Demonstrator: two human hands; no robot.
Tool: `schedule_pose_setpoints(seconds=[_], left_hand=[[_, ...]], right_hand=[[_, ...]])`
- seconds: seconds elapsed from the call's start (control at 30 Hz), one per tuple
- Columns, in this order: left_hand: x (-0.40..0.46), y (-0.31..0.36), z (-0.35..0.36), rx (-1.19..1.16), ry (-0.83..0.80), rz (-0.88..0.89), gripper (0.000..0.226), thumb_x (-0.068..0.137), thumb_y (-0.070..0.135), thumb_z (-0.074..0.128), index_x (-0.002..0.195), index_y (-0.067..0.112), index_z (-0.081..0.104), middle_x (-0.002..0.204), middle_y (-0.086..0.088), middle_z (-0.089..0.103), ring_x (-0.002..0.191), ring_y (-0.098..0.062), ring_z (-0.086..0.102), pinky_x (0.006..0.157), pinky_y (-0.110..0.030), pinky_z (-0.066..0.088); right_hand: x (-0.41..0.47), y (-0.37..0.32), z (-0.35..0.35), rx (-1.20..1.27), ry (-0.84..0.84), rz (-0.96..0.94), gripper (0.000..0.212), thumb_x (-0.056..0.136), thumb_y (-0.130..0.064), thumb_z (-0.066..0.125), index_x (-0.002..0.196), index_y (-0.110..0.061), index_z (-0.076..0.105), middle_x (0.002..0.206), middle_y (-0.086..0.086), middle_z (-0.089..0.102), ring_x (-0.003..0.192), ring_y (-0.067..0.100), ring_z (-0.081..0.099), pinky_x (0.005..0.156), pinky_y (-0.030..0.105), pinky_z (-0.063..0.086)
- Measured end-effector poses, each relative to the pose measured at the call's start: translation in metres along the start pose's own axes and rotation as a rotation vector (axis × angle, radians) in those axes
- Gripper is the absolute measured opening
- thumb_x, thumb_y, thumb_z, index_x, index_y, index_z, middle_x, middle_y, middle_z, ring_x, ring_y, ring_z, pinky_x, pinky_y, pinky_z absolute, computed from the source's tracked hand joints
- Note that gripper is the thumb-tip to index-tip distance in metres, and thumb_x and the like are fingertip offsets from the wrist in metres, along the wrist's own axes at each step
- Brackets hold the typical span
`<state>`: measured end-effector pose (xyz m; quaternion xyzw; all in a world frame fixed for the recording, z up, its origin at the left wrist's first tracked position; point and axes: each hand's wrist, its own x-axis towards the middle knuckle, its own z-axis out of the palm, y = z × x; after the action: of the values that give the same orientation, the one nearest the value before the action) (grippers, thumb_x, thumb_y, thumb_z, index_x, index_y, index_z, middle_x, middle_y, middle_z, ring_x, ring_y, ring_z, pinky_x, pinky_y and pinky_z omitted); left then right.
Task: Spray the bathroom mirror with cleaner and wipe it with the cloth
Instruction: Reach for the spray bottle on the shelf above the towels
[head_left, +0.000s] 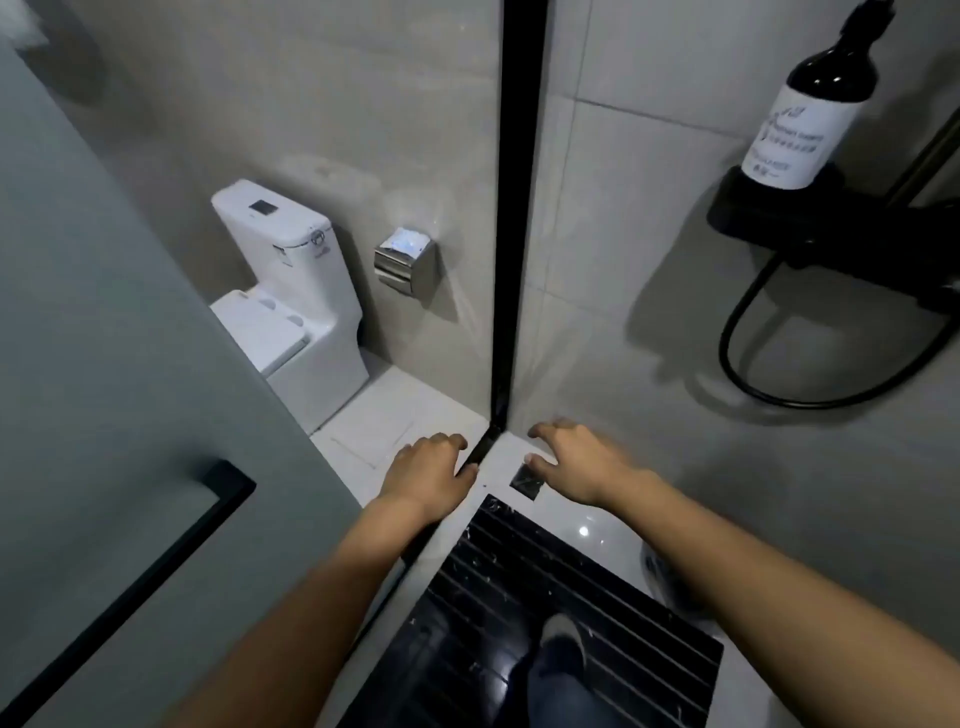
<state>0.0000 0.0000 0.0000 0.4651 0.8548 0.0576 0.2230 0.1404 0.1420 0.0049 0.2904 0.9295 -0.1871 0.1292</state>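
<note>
- Mirror: not in view; neither cleaner nor cloth shows either, so which way any of them lies from the hands cannot be told.
- Left hand (427, 470): reaches forward and down, fingers loosely curled, holding nothing; lies just left of the black partition frame (522, 208).
- Right hand (576, 462): the same posture, empty, just right of that frame.
- Nearer hand: cannot be judged, both at a like reach.
- Surroundings: toilet (291, 301) to the left, dark bottle (810, 109) on a black shelf (769, 213) upper right, dark grated mat (545, 613) on the floor.
- Judgement: task likely not begun; a turn away from this corner seems needed first.
</note>
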Motion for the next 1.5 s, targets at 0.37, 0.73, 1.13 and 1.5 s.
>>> schedule_pose_setpoints(seconds=[0.37,0.73,1.13,1.5], left_hand=[[0.133,-0.009,-0.007,-0.084,0.046,-0.169,0.045,0.099,0.040,0.044,0.137,0.016,0.047,0.137,-0.005,0.054,0.125,-0.022,0.049,0.105,-0.033,0.036],[0.226,-0.062,-0.046,-0.192,0.046,-0.422,0.046,0.099,0.041,0.044,0.138,0.016,0.047,0.135,-0.006,0.055,0.121,-0.025,0.052,0.103,-0.037,0.041],[0.301,-0.174,-0.097,-0.192,0.094,-0.598,0.045,0.100,0.040,0.042,0.138,0.016,0.046,0.132,-0.006,0.056,0.119,-0.024,0.053,0.103,-0.037,0.040],[0.301,-0.278,-0.133,-0.352,0.213,-0.916,0.043,0.099,0.040,0.042,0.135,0.017,0.049,0.131,-0.006,0.057,0.119,-0.026,0.053,0.103,-0.037,0.038]], right_hand=[[0.146,0.039,-0.044,-0.236,-0.129,-0.195,0.046,0.100,-0.040,0.040,0.141,-0.018,0.042,0.138,0.008,0.051,0.126,0.029,0.048,0.102,0.043,0.041],[0.302,0.012,-0.072,-0.325,-0.248,-0.410,0.047,0.100,-0.043,0.038,0.140,-0.018,0.043,0.135,0.008,0.051,0.124,0.027,0.047,0.099,0.044,0.042],[0.469,-0.102,-0.095,-0.347,-0.293,-0.600,0.049,0.101,-0.043,0.040,0.145,-0.022,0.038,0.141,0.007,0.048,0.126,0.026,0.048,0.100,0.039,0.041],[0.573,-0.240,-0.096,-0.418,-0.376,-0.875,0.050,0.099,-0.043,0.042,0.143,-0.019,0.042,0.143,0.007,0.048,0.125,0.027,0.049,0.101,0.041,0.044]])
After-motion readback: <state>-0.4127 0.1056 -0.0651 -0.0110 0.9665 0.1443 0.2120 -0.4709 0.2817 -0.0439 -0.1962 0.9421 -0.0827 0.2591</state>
